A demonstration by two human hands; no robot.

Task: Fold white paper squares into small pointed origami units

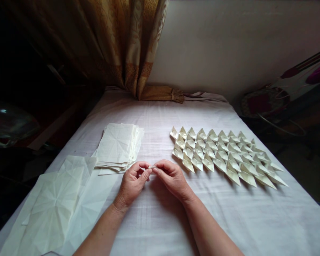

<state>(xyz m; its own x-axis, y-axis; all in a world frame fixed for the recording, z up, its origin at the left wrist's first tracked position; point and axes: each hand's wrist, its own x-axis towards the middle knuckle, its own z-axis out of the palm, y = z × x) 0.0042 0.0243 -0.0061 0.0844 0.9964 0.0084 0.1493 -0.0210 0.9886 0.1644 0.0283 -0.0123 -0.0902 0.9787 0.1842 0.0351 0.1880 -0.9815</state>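
Observation:
My left hand (134,180) and my right hand (171,177) meet above the middle of the cloth-covered table. Their thumbs and fingertips pinch a small piece of folded white paper (152,167) from both sides. Only a thin edge of it shows; the rest is hidden by my fingers. Right of my hands stand several rows of folded paper boats (221,151), set close together with points upward. Beyond my left hand lies a stack of creased paper squares (116,144). Larger creased sheets (56,201) spread out at the near left.
A white cloth (154,227) covers the table. A gold curtain (138,46) hangs down to the far edge, its fringed tie (177,95) lying there. Behind is a pale wall (202,46). Dark furniture and a clear glass-like object (10,122) are at left; a patterned item (265,101) is at right.

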